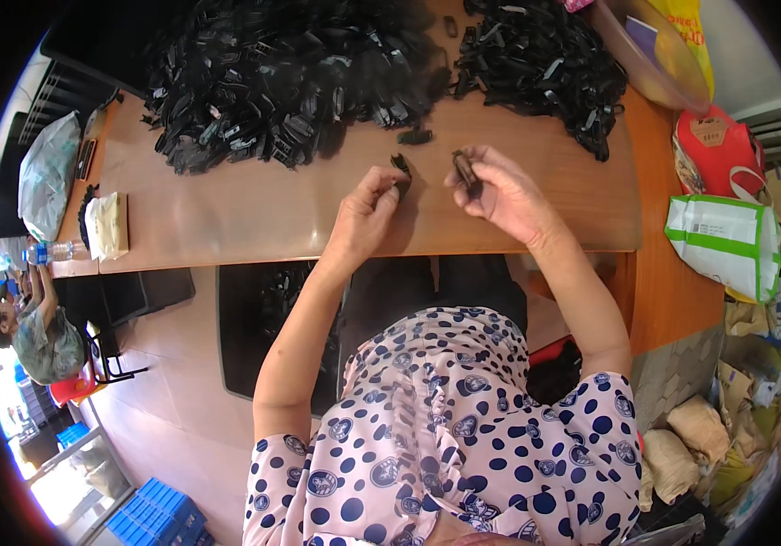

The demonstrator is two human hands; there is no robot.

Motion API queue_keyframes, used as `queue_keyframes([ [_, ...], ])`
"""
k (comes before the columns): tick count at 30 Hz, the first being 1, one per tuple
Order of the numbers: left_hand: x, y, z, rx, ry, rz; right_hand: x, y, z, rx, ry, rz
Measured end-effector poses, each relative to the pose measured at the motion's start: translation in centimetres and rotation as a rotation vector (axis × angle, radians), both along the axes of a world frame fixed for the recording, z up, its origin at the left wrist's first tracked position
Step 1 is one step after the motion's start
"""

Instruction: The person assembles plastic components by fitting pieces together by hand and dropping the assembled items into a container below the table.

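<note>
My left hand [365, 214] is over the near part of the wooden table [272, 209], thumb and fingers pinched on a small dark plastic part [402, 167]. To its right, my right hand [506, 193] grips another dark part [465, 170], narrow and slightly shiny, between thumb and fingers. The two parts are apart. Just beyond the hands a single black piece [415, 136] lies on the tabletop. A large heap of black plastic parts [263, 82] covers the far left and middle, and a smaller heap [549, 68] lies at the far right.
A translucent tub [649, 55] stands at the far right, above a red bag [716, 150] and a white-green bag [722, 238]. At left are a plastic bag [49, 177], a cream packet [108, 226] and a bottle [49, 252]. Another person [45, 337] sits left. Blue crates [158, 514] stand on the floor.
</note>
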State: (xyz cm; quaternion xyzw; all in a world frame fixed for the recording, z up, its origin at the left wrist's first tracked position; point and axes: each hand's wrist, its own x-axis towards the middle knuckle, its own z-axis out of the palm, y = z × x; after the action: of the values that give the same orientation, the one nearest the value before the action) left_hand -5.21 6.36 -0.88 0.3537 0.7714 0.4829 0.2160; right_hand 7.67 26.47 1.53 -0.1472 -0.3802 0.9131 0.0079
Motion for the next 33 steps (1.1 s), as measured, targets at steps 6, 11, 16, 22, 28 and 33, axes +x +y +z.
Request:
queue_keyframes([
  [6,2.5,-1.2,3.2,0.351,-0.746,0.050,-0.1,-3.5,1.8,0.274,-0.019,0.118],
  [11,2.9,-1.5,1.5,0.318,-0.498,0.098,-0.2,-4.6,2.9,0.384,0.004,0.178],
  [16,3.1,-1.8,2.9,0.258,-0.076,0.019,0.2,-4.4,3.0,0.401,-0.003,0.188],
  [22,3.0,-1.6,3.4,0.199,0.029,-0.082,0.7,-3.9,2.8,0.335,-0.014,0.196],
  [28,3.1,-0.9,3.4,0.217,0.144,-0.114,1.0,-3.4,2.3,0.271,-0.010,0.199],
  [33,3.0,-0.8,3.6,0.129,0.228,-0.145,1.0,-3.3,1.9,0.260,-0.048,0.197],
])
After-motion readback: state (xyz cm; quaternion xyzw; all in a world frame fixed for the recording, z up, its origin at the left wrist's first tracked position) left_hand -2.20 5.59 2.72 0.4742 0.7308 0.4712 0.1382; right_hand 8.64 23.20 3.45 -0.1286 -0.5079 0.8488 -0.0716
